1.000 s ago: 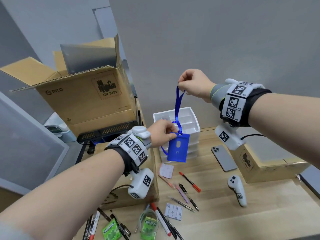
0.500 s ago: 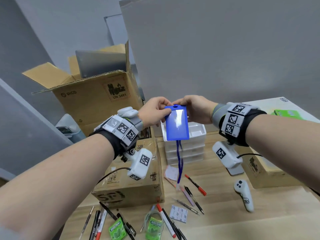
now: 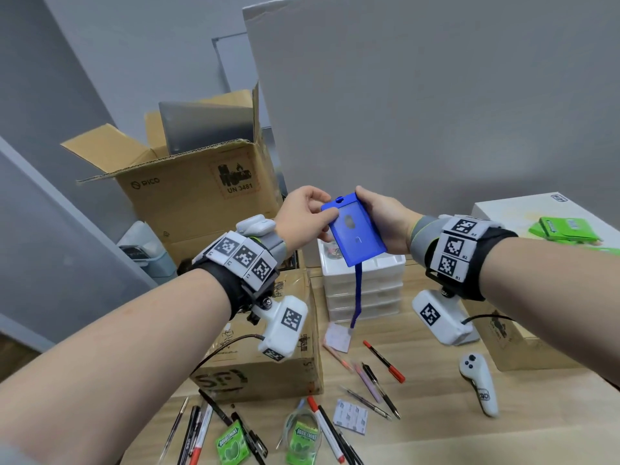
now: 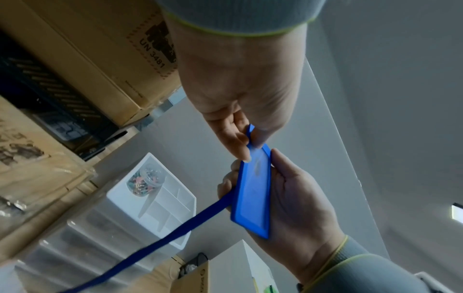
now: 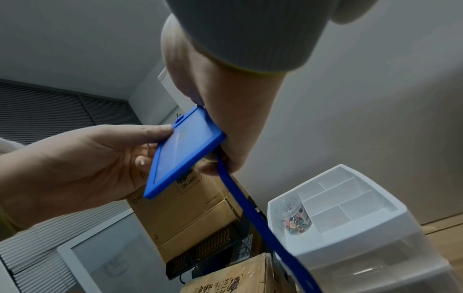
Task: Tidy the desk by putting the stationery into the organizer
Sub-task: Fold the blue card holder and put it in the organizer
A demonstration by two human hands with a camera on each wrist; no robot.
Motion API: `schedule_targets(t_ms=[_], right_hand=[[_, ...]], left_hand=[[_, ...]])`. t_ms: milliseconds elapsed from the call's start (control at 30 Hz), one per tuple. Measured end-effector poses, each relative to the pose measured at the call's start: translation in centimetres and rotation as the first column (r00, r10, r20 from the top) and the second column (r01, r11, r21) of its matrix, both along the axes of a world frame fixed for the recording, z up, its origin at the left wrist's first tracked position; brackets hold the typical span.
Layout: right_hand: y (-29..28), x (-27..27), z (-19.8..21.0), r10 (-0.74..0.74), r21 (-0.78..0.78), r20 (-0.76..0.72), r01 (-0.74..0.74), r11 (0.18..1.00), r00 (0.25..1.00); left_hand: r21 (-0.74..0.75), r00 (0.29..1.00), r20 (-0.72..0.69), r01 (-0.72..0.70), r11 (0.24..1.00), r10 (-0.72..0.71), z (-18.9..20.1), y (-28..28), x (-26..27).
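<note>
Both hands hold a blue badge holder (image 3: 354, 229) in the air above the white drawer organizer (image 3: 362, 283). My left hand (image 3: 330, 214) pinches its upper left edge between thumb and fingers. My right hand (image 3: 369, 219) grips its right side, thumb near the top and fingers behind. The blue lanyard (image 3: 357, 297) hangs from under the holder down in front of the organizer's drawers. In the left wrist view the holder (image 4: 253, 194) lies edge-on against the right palm. The organizer's top tray (image 5: 350, 214) has open compartments and a clear jar of clips (image 5: 293, 216).
Pens and markers (image 3: 382, 380), gum packs (image 3: 231, 444) and small sachets (image 3: 350, 416) lie scattered on the wooden desk. A white controller (image 3: 478, 384) lies to the right. Cardboard boxes (image 3: 201, 189) stand at left and rear, and a white box with green packs (image 3: 567, 229) at right.
A second ago my right hand held the lanyard high with the holder dangling. Now both hands grip the holder itself, tilted, and the lanyard hangs below it.
</note>
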State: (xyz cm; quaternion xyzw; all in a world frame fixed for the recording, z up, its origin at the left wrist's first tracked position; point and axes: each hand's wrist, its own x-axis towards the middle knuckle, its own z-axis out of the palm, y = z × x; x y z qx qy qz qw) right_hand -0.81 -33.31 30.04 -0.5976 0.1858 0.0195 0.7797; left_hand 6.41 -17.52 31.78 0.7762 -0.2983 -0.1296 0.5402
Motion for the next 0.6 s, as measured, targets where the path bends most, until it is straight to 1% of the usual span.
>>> schedule_targets(t_ms=[100, 200, 234, 300, 367, 434, 534, 601], right_hand=[[0.3, 0.4, 0.0, -0.104, -0.038, 0.011, 0.104, 0.994, 0.995], [0.4, 0.5, 0.1, -0.119, -0.064, 0.033, 0.121, 0.991, 0.992], [0.5, 0.6, 0.2, -0.117, -0.052, 0.034, 0.118, 0.992, 0.993], [0.6, 0.4, 0.2, -0.093, 0.012, 0.035, 0.093, 0.996, 0.995], [0.6, 0.3, 0.2, -0.044, 0.075, 0.061, 0.039, 0.996, 0.997], [0.7, 0.2, 0.2, -0.031, 0.123, 0.089, 0.02, 0.992, 0.996], [0.6, -0.1, 0.1, -0.042, 0.142, 0.096, 0.028, 0.99, 0.994], [0.7, -0.4, -0.2, 0.011, 0.122, 0.11, -0.024, 0.992, 0.994]], left_hand=[[0.007, 0.992, -0.123, 0.0, 1.0, 0.001, 0.1, -0.2, -0.4], [0.091, 0.987, -0.151, 0.069, 0.993, -0.055, 0.2, -0.2, -1.0], [0.097, 0.986, -0.151, 0.088, 0.991, -0.073, 0.2, -0.2, -1.1], [0.069, 0.983, -0.154, 0.109, 0.992, -0.097, 0.0, 0.0, -1.2], [0.034, 0.986, -0.147, 0.087, 0.996, -0.081, -0.1, 0.0, -1.1], [0.004, 0.988, -0.143, 0.066, 0.998, -0.065, -0.2, -0.1, -1.1], [-0.058, 0.98, -0.187, 0.058, 0.997, -0.068, -0.1, 0.0, -0.9], [-0.098, 0.97, -0.236, 0.038, 0.994, -0.06, 0.1, 0.1, -0.6]])
